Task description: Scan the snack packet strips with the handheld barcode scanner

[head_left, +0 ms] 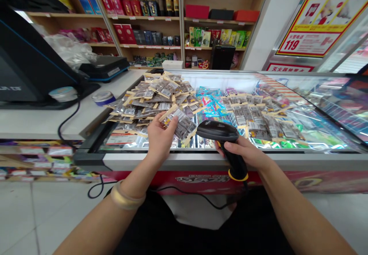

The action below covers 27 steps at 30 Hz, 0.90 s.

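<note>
Between the thumb and fingers of my left hand (161, 138) is a small snack packet (181, 124), its printed side up and its paper-coloured edges showing. My right hand (244, 150) is wrapped round the handle of a black barcode scanner (218, 131) with a yellow ring at its base. The scanner's head points left, close to the packet's right edge. Behind my left hand rises a heap of similar packets (163, 90) on the freezer's glass top. More such packets (255, 119) lie to the right, past some blue packets (211, 103).
The chest freezer (172, 162) spans the front. A counter (34, 122) at left carries a black terminal (31, 55), a scale (106, 69) and a round tin (103, 97). The scanner's cable (198, 196) hangs in front of the freezer. Stocked shelves (143, 17) stand behind.
</note>
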Tool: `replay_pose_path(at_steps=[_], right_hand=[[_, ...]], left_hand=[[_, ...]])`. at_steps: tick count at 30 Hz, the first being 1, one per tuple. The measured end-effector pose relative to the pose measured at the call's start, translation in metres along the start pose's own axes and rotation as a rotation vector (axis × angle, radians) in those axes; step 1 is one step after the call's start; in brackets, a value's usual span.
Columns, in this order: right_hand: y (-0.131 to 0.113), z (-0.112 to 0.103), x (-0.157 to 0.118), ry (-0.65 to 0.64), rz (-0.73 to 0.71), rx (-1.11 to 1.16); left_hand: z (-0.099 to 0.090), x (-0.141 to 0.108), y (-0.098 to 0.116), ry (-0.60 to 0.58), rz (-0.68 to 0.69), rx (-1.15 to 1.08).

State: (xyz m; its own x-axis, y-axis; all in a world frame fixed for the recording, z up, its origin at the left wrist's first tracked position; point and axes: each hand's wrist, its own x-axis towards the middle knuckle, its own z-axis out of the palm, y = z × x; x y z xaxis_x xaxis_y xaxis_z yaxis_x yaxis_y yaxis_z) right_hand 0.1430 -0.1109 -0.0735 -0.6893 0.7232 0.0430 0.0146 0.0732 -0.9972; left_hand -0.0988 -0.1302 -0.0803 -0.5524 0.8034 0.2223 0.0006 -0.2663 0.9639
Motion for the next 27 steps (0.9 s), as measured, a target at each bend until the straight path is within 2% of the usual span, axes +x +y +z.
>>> replay_pose_path(at_steps=[11, 14, 17, 21, 24, 27], right_hand=[[0.002, 0.001, 0.002, 0.007, -0.014, 0.068], [0.004, 0.003, 0.003, 0.053, -0.061, 0.140], [0.002, 0.002, -0.001, 0.157, -0.103, 0.238], [-0.005, -0.013, -0.017, 0.317, -0.174, 0.340], [-0.010, -0.040, -0.034, 0.439, -0.233, 0.374], [-0.016, -0.072, -0.050, 0.532, -0.218, 0.353]], left_hand=[[0.001, 0.000, 0.004, -0.008, -0.036, -0.033], [0.002, 0.000, 0.006, -0.029, -0.041, -0.043], [0.011, 0.001, 0.012, -0.083, -0.064, -0.017], [0.042, 0.001, 0.019, -0.210, -0.059, 0.032], [0.082, 0.000, 0.019, -0.313, -0.029, 0.055], [0.130, 0.000, 0.018, -0.411, -0.013, 0.058]])
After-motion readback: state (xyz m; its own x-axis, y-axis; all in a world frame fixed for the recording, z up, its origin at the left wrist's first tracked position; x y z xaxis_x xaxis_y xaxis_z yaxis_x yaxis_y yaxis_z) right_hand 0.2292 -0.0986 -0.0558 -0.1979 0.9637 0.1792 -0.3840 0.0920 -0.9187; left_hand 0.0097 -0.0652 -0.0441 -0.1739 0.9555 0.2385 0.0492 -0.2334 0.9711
